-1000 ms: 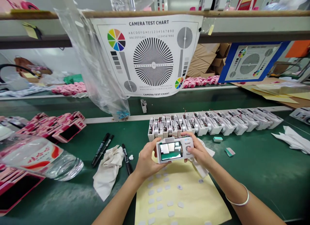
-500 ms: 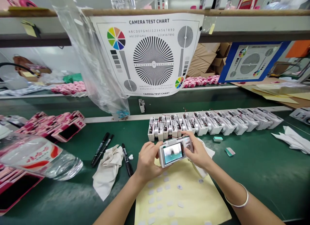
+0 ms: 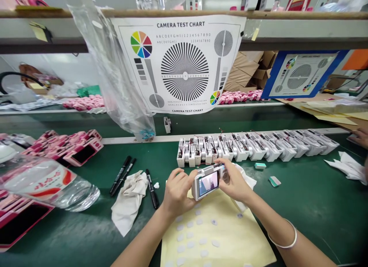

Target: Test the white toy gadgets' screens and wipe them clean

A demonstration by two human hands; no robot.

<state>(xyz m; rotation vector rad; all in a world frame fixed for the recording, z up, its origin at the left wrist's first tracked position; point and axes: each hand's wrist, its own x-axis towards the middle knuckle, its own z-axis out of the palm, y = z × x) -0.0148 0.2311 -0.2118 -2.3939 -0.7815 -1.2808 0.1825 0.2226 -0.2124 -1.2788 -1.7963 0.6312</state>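
Note:
A white digital camera (image 3: 209, 182) is held between my two hands above a yellow sheet (image 3: 230, 236) with small pale stickers on it. My left hand (image 3: 179, 192) grips its left end, thumb below and fingers behind. The right end is in my right hand (image 3: 234, 182), its thumb by the buttons at the back and its fingers over the top. The lit screen faces me and shows a blurred picture. Behind the camera stands a row of white camera bodies (image 3: 253, 146), several with wires and inner parts showing. A white cloth (image 3: 244, 179) lies partly hidden behind my right hand.
A camera test chart (image 3: 185, 67) hangs from the shelf ahead. At left lie pink cameras (image 3: 83, 148), a water bottle (image 3: 51, 182), black markers (image 3: 152, 188) and a crumpled cloth (image 3: 129, 202). Small green-and-white blocks (image 3: 260, 166) lie at right. Another person's hand (image 3: 360, 136) shows at the right edge.
The camera has turned in my hands, so its screen shows at a steeper angle and a different picture. Another person's hand has come in at the right edge.

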